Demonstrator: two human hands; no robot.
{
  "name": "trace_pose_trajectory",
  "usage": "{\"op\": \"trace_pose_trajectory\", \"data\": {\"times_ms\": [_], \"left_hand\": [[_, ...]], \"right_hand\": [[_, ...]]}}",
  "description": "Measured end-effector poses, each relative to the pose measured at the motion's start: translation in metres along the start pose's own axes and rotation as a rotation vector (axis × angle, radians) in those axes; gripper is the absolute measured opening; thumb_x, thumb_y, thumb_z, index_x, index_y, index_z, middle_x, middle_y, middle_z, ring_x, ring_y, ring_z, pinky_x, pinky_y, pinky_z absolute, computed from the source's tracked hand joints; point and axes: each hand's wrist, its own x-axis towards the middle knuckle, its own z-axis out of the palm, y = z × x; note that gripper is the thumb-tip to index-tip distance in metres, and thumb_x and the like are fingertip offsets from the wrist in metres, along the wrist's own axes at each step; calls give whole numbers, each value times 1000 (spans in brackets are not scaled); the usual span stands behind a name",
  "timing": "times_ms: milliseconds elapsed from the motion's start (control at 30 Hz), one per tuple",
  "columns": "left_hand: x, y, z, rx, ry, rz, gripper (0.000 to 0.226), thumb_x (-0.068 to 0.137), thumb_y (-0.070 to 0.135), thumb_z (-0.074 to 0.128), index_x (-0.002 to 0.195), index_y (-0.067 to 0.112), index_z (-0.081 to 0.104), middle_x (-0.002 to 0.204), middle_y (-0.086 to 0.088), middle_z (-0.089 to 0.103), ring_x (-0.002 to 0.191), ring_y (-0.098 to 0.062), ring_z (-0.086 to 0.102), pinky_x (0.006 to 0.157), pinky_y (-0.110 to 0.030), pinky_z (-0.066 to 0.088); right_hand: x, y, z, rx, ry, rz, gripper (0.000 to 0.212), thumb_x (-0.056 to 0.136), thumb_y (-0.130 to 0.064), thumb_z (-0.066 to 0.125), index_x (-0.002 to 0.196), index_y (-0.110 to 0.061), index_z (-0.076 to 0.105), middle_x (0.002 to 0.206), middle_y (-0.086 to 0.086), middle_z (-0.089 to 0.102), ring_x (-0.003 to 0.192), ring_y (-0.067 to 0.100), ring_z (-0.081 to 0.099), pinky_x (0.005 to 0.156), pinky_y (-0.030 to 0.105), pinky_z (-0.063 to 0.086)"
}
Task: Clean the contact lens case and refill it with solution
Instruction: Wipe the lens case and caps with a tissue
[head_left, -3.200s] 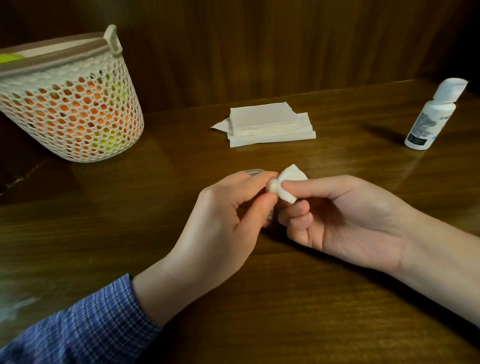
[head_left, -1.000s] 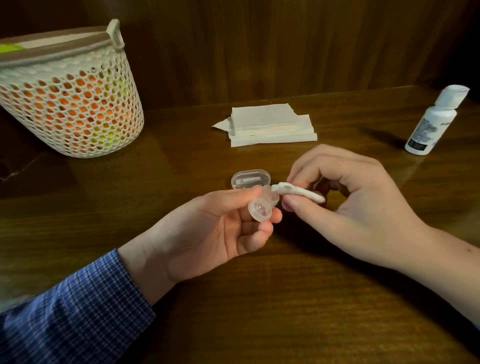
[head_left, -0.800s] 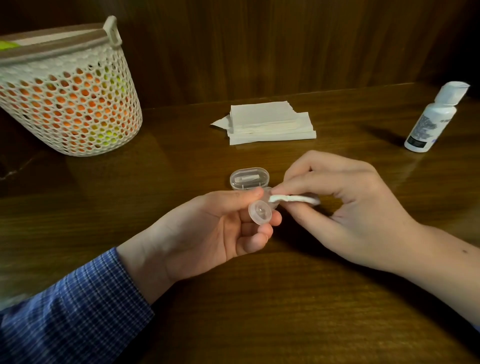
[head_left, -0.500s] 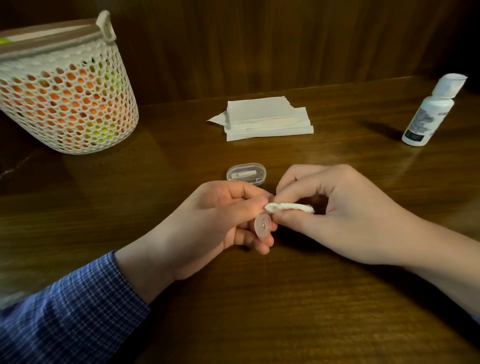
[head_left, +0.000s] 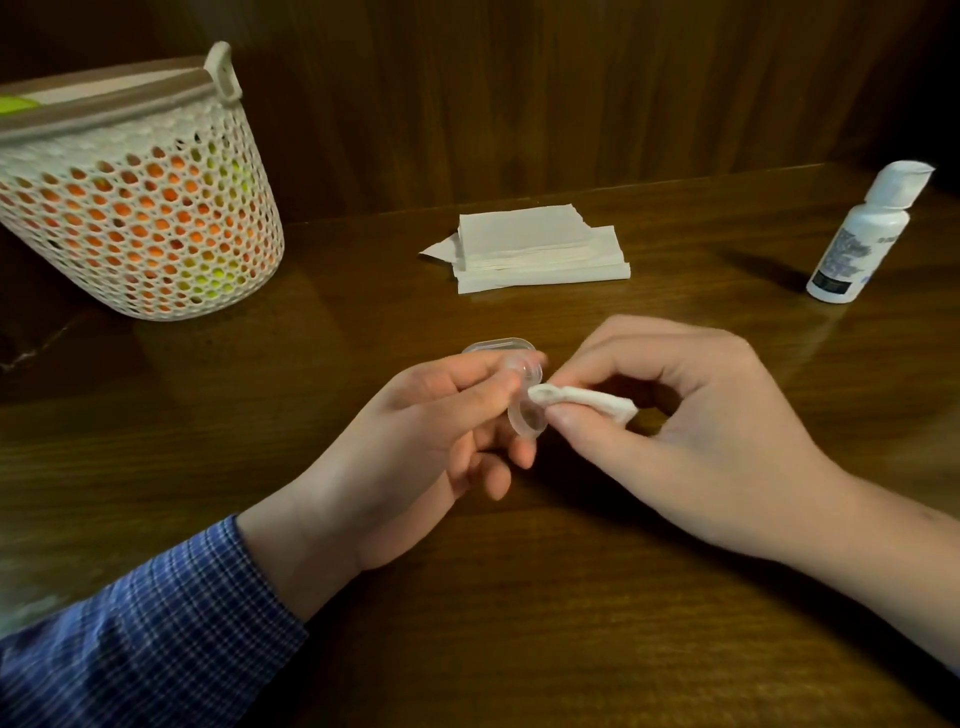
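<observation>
We pinched the lens case in our left hand and the twisted tissue in our right hand, wiping; the solution bottle stood capped far right, refilling not begun.

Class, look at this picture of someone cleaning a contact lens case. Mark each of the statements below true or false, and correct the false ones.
1. The left hand holds the clear lens case. True.
2. The right hand pinches a cotton swab. False: it pinches a rolled bit of tissue whose tip touches the case.
3. The solution bottle lies on its side. False: it stands upright at the table's far right, untouched.
4. A stack of folded tissues lies on the table beyond the hands. True.
5. The mesh basket sits at the far left. True.
</observation>
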Motion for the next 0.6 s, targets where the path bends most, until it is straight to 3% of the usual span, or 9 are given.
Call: {"op": "trace_pose_trajectory", "data": {"times_ms": [200, 367, 533, 600], "left_hand": [[-2, -6, -1, -131, -31, 10, 43, 93, 20, 63, 133, 2, 62, 102, -10, 67, 81, -14, 67, 67, -20, 57], [-2, -7, -3, -129, 9, 5, 34, 86, 20, 67, 114, 2, 74, 112, -15, 76, 93, -17, 75, 74, -20, 59], [-4, -7, -2, -162, -56, 35, 30, 88, 14, 66, 113, 1, 74, 109, -12, 76, 95, -18, 75, 79, -23, 60], [-4, -7, -2, -150, -34, 67, 31, 86, 11, 68, 114, 0, 73, 113, -14, 76, 99, -21, 76, 79, -24, 60]], "right_hand": [[1, 2, 4, 148, -54, 109, 13, 85, -30, 72, 92, -31, 83, 86, -12, 71, 90, 12, 67, 72, 21, 54], [4, 2, -1, 295, -95, 214, 12, 86, -30, 71, 89, -28, 83, 85, -7, 75, 81, 13, 70, 69, 26, 58], [3, -1, -2, 155, -3, 165, 13, 82, -32, 72, 92, -30, 79, 88, -15, 76, 89, 7, 70, 74, 18, 55], [3, -2, -2, 153, -27, 162, 13, 82, -32, 71, 92, -32, 80, 89, -14, 74, 91, 9, 69, 76, 20, 54]]}}
